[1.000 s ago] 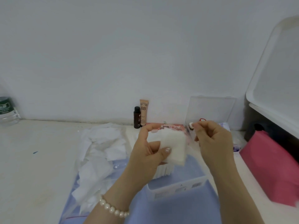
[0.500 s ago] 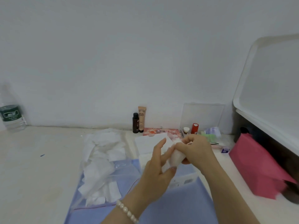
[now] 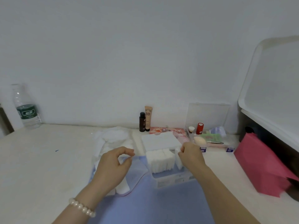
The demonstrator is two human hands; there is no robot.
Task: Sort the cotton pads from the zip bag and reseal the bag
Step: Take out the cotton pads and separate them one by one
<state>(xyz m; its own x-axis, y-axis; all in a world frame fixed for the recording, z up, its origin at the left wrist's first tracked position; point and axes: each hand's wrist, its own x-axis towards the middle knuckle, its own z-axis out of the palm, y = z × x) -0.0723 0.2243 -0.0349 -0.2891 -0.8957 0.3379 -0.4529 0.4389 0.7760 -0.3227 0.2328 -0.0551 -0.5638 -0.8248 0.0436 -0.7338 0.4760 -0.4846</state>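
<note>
The table (image 3: 40, 159) fills the lower half of the frame, with wide bare room at lower left up to the water bottle (image 3: 25, 107) at the left edge. The blue cloth (image 3: 153, 204) lies at bottom centre. On its left part lies the zip bag (image 3: 113, 143) with loose cotton pads inside, its mouth not yet sealed. The clear box (image 3: 169, 178) at centre holds upright cotton pads (image 3: 160, 160).

Half a second ago both hands met over the box around one pad; now they are apart. The left hand (image 3: 113, 167) hovers over the bag, fingers curled, thumb near forefinger, holding nothing. The right hand (image 3: 191, 154) pinches a pad (image 3: 178, 159) at the right end of the box.
</note>
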